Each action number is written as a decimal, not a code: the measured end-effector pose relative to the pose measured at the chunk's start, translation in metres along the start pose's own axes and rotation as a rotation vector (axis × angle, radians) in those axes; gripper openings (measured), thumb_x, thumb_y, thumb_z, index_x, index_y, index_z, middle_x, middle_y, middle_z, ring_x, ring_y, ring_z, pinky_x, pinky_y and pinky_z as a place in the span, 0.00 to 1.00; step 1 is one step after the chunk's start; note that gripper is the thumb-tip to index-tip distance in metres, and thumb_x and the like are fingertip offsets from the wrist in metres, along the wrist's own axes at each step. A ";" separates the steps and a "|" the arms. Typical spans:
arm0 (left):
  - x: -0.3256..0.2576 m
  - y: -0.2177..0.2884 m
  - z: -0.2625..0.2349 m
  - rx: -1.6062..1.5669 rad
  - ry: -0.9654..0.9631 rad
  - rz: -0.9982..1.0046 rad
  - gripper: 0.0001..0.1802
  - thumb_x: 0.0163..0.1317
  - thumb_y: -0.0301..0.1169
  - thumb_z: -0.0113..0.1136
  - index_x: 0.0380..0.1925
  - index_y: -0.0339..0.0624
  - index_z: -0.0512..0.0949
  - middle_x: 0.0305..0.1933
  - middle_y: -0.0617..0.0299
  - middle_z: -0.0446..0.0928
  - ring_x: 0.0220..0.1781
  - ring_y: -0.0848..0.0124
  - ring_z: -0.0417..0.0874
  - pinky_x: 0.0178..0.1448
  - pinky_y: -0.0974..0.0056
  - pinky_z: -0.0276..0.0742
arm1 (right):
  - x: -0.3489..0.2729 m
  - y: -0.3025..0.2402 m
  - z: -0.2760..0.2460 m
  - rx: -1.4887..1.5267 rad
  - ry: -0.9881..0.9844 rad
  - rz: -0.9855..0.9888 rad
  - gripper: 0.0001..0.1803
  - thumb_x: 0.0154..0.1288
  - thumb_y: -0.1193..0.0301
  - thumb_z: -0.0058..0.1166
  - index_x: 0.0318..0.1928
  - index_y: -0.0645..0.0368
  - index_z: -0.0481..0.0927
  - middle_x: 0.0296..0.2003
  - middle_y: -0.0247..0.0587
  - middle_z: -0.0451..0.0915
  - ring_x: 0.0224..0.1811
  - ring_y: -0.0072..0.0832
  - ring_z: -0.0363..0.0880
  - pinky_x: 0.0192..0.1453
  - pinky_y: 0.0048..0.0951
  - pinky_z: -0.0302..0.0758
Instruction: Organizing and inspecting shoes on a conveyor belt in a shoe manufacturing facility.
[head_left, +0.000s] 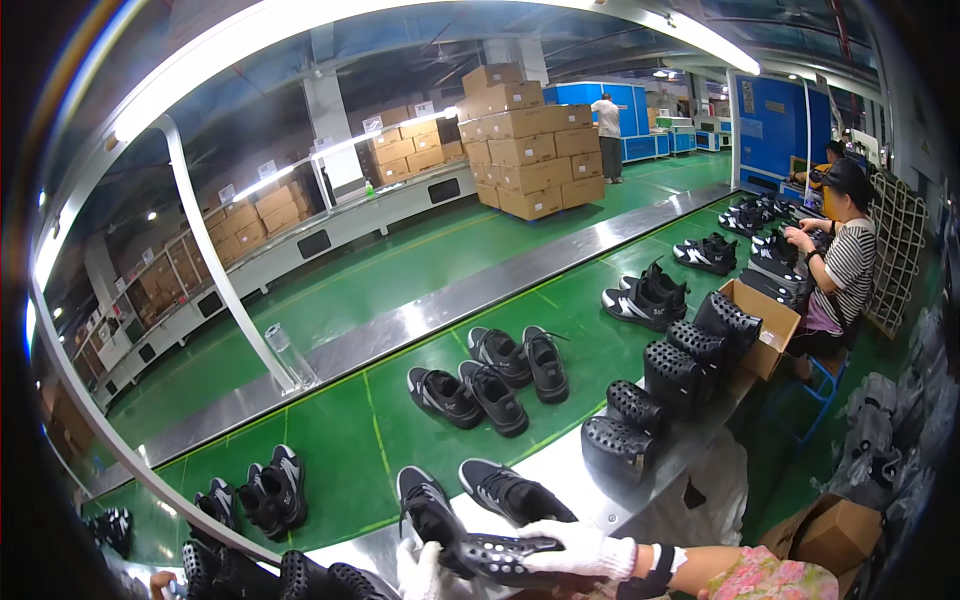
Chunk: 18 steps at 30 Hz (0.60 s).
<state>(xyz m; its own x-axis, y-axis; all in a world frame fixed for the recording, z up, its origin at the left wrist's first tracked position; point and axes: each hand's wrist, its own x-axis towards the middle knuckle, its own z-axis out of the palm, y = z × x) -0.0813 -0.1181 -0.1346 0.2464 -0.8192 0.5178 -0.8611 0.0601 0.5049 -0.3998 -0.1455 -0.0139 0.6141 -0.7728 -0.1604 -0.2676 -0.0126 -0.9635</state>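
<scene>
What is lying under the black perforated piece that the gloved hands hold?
Under the black perforated piece lies a black sneaker on the belt's steel edge. The right hand covers its far end.

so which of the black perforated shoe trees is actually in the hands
The black perforated shoe tree at the bottom edge, gripped by the gloved right hand; the others stand untouched along the belt's near rim.

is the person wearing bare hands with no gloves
No, both the right hand and the left hand wear white gloves, the right one gripping a black perforated shoe insert.
</scene>
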 end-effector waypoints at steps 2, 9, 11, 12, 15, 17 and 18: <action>0.015 0.038 0.002 -0.219 -0.141 -0.257 0.22 0.58 0.37 0.69 0.50 0.38 0.81 0.44 0.46 0.83 0.47 0.52 0.84 0.57 0.52 0.78 | -0.004 0.033 -0.012 -0.073 0.120 0.018 0.39 0.67 0.48 0.62 0.70 0.56 0.70 0.63 0.49 0.77 0.67 0.39 0.74 0.72 0.38 0.70; 0.051 0.072 0.003 0.379 -0.149 -0.004 0.33 0.47 0.41 0.72 0.53 0.37 0.76 0.45 0.45 0.79 0.50 0.46 0.81 0.58 0.45 0.77 | -0.008 0.045 -0.031 -0.056 0.216 -0.037 0.37 0.67 0.47 0.60 0.69 0.55 0.72 0.61 0.47 0.79 0.66 0.39 0.75 0.72 0.39 0.69; 0.060 0.061 0.015 0.347 -0.184 0.050 0.26 0.48 0.40 0.70 0.46 0.40 0.77 0.41 0.48 0.78 0.45 0.47 0.80 0.54 0.44 0.75 | -0.010 0.026 -0.035 -0.076 0.231 -0.015 0.36 0.67 0.47 0.60 0.68 0.55 0.72 0.60 0.47 0.80 0.66 0.39 0.75 0.72 0.39 0.68; 0.063 0.062 0.016 0.370 -0.152 0.104 0.23 0.48 0.37 0.69 0.44 0.42 0.77 0.41 0.49 0.78 0.45 0.48 0.80 0.53 0.44 0.75 | -0.010 0.019 -0.037 -0.123 0.203 -0.031 0.35 0.67 0.48 0.61 0.67 0.56 0.73 0.59 0.47 0.80 0.64 0.38 0.76 0.69 0.38 0.71; 0.060 0.078 0.004 0.400 -0.170 0.200 0.13 0.50 0.32 0.69 0.38 0.46 0.82 0.34 0.55 0.81 0.40 0.51 0.83 0.46 0.47 0.78 | -0.013 -0.008 -0.047 -0.072 0.156 -0.049 0.31 0.67 0.52 0.63 0.64 0.57 0.77 0.54 0.46 0.82 0.55 0.34 0.81 0.58 0.33 0.79; 0.054 0.100 -0.010 0.353 -0.261 0.227 0.13 0.51 0.34 0.71 0.38 0.45 0.84 0.35 0.51 0.83 0.44 0.52 0.84 0.51 0.50 0.78 | -0.014 -0.031 -0.055 -0.046 -0.030 0.128 0.27 0.67 0.54 0.63 0.62 0.52 0.79 0.54 0.47 0.82 0.50 0.34 0.85 0.51 0.30 0.82; 0.049 0.115 -0.028 0.196 -0.290 0.292 0.21 0.55 0.36 0.69 0.48 0.41 0.83 0.45 0.47 0.84 0.49 0.49 0.83 0.57 0.51 0.78 | -0.021 -0.053 -0.061 -0.102 -0.080 0.094 0.27 0.67 0.53 0.63 0.60 0.54 0.79 0.52 0.47 0.83 0.45 0.31 0.85 0.43 0.30 0.82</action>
<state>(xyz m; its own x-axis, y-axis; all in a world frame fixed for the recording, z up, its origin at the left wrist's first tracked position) -0.1558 -0.1353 -0.0326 -0.1302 -0.9115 0.3901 -0.9509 0.2263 0.2114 -0.4438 -0.1671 0.0535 0.6391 -0.7203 -0.2696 -0.3980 -0.0098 -0.9173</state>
